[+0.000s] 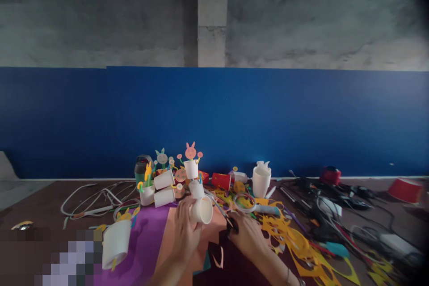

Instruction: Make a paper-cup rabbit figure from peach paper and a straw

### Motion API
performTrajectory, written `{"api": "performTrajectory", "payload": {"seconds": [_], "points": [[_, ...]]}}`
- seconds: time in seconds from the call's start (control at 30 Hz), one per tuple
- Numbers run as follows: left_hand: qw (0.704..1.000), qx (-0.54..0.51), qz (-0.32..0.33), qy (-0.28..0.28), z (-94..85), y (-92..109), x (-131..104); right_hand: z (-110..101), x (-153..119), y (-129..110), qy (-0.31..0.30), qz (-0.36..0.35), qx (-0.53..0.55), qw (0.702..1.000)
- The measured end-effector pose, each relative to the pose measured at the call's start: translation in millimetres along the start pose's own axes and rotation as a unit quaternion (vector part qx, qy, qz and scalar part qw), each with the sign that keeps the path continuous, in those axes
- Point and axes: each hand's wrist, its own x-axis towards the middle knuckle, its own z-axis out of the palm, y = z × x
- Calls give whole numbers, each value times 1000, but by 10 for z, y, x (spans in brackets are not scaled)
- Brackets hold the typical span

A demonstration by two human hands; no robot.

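My left hand (185, 229) is wrapped around a white paper cup (203, 211), tipped so its open mouth faces right and toward me. In my right hand (248, 235) are scissors (224, 214); their dark handles sit in my fingers and the blades point up and left, close to the cup. Whether the blades touch the cup I cannot tell. Below both hands lie an orange paper sheet (164, 250) and a purple sheet (144, 250). A pale paper scrap (219, 257) rests on the dark surface between my wrists.
Several cups with paper figures, including a pink rabbit (191, 152), stand at the back. A white cup (116, 243) is at the left and a white container (262, 181) at the back. Yellow paper scraps (296, 243), cables (97, 205) and a red cup (405, 191) cover other parts.
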Motion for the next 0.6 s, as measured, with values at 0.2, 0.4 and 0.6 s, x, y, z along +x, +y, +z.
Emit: {"api": "performTrajectory", "payload": {"seconds": [0.2, 0.4, 0.6], "points": [[998, 5, 37, -56, 13, -42, -9, 111, 140, 8, 114, 21, 330, 937], [985, 3, 67, -157, 18, 84, -60, 230, 128, -43, 140, 30, 282, 948], [972, 50, 113, -202, -66, 174, -32, 217, 75, 14, 125, 21, 233, 964]]}}
